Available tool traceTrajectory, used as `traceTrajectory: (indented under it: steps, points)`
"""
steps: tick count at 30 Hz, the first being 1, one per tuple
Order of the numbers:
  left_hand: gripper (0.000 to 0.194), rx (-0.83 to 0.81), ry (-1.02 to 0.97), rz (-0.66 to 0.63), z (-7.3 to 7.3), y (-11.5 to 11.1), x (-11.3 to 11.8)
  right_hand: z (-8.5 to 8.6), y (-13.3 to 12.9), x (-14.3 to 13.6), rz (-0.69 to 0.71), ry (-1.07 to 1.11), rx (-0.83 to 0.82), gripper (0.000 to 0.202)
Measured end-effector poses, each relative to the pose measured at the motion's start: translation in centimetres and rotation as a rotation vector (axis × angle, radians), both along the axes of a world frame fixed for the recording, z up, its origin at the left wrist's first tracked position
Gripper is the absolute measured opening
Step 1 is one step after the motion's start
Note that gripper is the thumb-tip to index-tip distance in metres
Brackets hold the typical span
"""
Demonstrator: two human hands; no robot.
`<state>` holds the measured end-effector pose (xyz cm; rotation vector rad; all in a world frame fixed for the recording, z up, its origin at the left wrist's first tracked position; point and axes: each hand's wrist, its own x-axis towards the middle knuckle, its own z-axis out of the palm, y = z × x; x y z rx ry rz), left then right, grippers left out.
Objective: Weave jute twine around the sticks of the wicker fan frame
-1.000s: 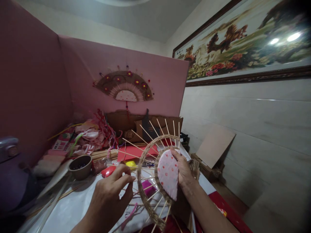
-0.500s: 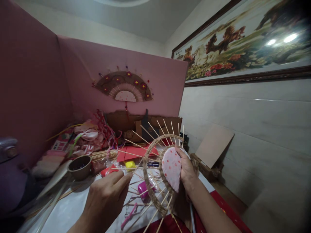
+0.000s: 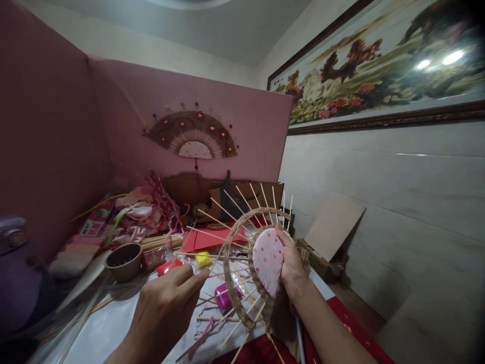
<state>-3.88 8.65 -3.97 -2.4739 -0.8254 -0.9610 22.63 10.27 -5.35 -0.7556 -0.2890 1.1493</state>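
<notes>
My right hand [image 3: 293,263] is closed on a half-woven fan, its thumb over the white, red-dotted half-round centre [image 3: 268,260]. Thin wooden sticks radiate from that centre, and a band of brown twine weaving [image 3: 228,273] runs in an arc across them. To the left of the fan, my left hand [image 3: 170,298] pinches a thin strand of twine [image 3: 216,259] that stretches up to the woven band. The fingertips on the strand are partly hidden by the hand itself.
A finished fan [image 3: 193,132] hangs on the pink board. On the white table lie a brown bowl [image 3: 124,263], red paper [image 3: 208,237], yellow clay [image 3: 203,259], a magenta packet [image 3: 224,297], a stick bundle [image 3: 161,241] and pink cloth [image 3: 134,205]. A cardboard sheet [image 3: 335,227] leans at right.
The fan has turned slightly clockwise in my right hand, its stick tips shifting up and right. My left hand has barely moved and still pinches the strand.
</notes>
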Motion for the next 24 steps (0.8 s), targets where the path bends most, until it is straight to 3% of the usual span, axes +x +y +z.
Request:
traceTrajectory:
  steps: [5, 8, 12, 16, 18, 24]
  points:
    - [0.020, -0.091, -0.033, 0.020, 0.6, -0.4, 0.1, 0.1, 0.1, 0.3, -0.006, 0.038, -0.003, 0.017]
    - [0.024, -0.269, -0.051, 0.008, 1.4, -0.8, 0.1, 0.1, 0.3, 0.5, -0.041, 0.069, 0.030, 0.014]
    - [0.038, -0.732, -0.191, -0.098, 2.1, -0.6, -0.2, 0.3, 0.1, 0.6, -0.028, 0.091, 0.045, 0.015]
    - [0.060, -1.320, -0.613, -0.149, 1.8, 0.0, -0.6, 0.6, -0.3, 0.4, 0.034, 0.109, -0.030, 0.014]
    - [0.062, -1.495, -0.761, -0.221, 1.7, 0.2, -0.6, 0.7, -0.4, 0.3, 0.049, 0.113, -0.044, 0.016]
    - [0.053, -1.554, -0.667, -0.541, 1.2, 0.4, -0.2, 0.8, -0.3, 0.1, 0.090, 0.133, -0.041, 0.016]
